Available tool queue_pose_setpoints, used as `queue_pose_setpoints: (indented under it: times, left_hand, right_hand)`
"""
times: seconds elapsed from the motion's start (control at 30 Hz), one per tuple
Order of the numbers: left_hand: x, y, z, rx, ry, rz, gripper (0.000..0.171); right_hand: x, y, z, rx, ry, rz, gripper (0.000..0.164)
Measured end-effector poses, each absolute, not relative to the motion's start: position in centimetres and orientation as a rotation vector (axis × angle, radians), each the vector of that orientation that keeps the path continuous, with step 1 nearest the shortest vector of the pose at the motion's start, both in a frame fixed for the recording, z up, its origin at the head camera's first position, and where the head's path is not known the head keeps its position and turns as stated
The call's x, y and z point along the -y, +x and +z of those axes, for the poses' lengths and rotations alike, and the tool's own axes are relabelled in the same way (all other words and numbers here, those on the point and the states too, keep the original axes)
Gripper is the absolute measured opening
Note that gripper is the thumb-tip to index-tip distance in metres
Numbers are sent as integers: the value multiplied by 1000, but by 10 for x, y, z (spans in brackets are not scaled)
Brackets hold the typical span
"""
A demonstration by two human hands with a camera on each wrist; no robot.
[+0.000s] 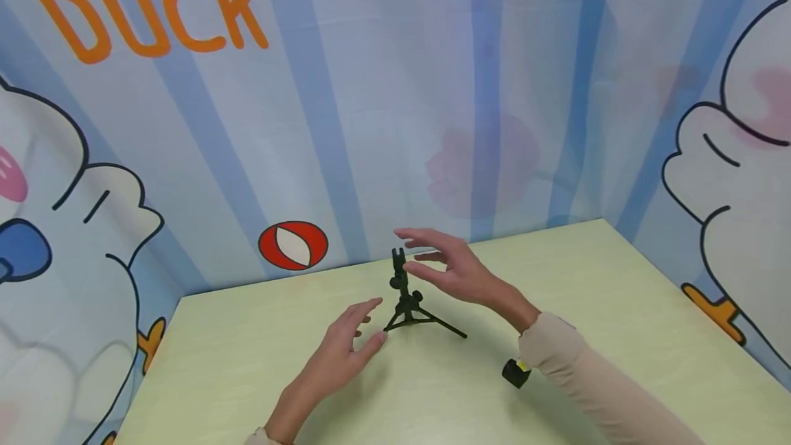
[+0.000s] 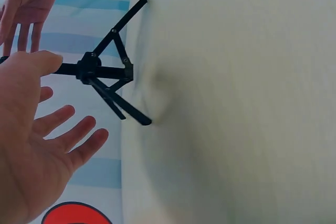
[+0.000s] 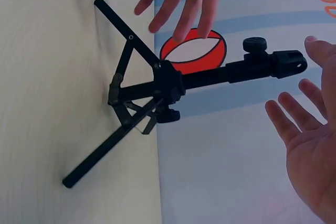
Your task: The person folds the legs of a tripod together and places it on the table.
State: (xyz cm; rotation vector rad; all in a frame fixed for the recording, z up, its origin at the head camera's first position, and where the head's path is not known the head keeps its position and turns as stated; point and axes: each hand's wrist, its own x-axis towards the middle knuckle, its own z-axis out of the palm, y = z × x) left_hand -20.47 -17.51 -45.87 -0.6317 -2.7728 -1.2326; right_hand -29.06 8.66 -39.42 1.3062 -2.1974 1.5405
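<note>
A small black tripod (image 1: 404,304) stands upright on the table with its legs spread. Its post, a side knob and the forked top (image 3: 290,64) show in the right wrist view. To the left of the legs is my left hand (image 1: 342,349), fingers extended and apart, holding nothing. My right hand (image 1: 454,270) is at the upper right of the post, its fingers loosely bent and spread. The right wrist view shows a narrow gap between that hand's thumb and the tripod's top. From the left wrist view, the left thumb overlaps the post (image 2: 65,69).
On the pale yellow-green table (image 1: 247,362), a small black block with a yellow mark (image 1: 516,373) lies beside the right sleeve (image 1: 556,349), which partly covers it. A striped blue fabric backdrop (image 1: 395,88) with cartoon prints rises behind the table and at both sides.
</note>
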Motion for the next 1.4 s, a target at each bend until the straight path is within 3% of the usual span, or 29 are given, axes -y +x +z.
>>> queue_pose_setpoints:
  times: [0.4, 0.9, 1.4]
  left_hand:
    - [169, -209, -483, 2783, -684, -1278, 50]
    - [177, -223, -487, 2840, -721, -1395, 39]
    - [193, -242, -478, 2891, -836, -1873, 52]
  right_hand:
    - [-73, -292, -409, 2192, 1231, 1617, 44]
    - [-70, -294, -415, 2171, 1206, 1647, 40]
    - [-68, -293, -419, 2150, 1188, 1659, 39]
